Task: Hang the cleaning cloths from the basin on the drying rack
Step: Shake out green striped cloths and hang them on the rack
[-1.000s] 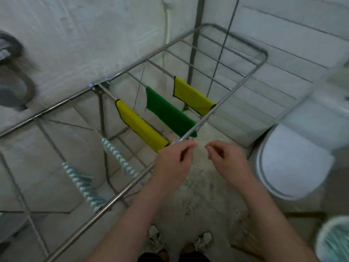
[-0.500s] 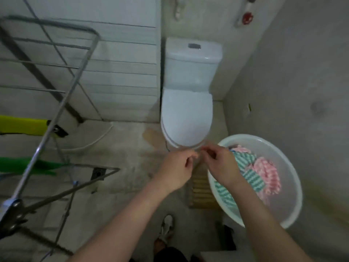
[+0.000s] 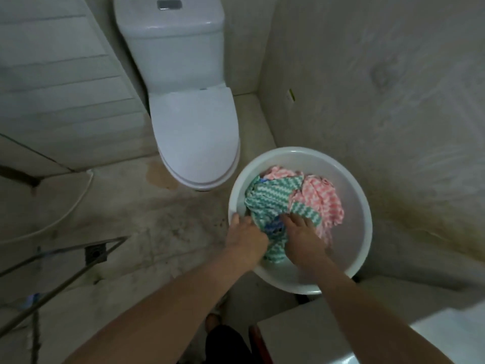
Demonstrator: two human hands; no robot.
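I am at the step where I pick the next cloth to hang. The drying rack (image 3: pixel 65 279) is off to my left, and I can see only a few of its bars, so I think I will have to turn back that way once I have a cloth. The white basin (image 3: pixel 359 232) sits on the floor in front of me, near the wall. The cloths are still piled in it, mostly toward its left side. The green cloth (image 3: pixel 267 198) is on the left of the pile and comes down to the near edge of the basin. The pink cloth (image 3: pixel 324 203) is on the right of the pile and lies partly over it. Both my hands are down in the basin. My left hand (image 3: pixel 245 236) is at the near left edge, with its thumb by the rim and its fingers tucked into the green cloth. My right hand (image 3: pixel 301 232) lies on top of the green cloth, just beside the pink one. I cannot tell if either hand has a real hold yet. A small blue bit (image 3: pixel 274 228) shows between my hands. Next I think I need to grab one cloth alone and lift it free of the others.
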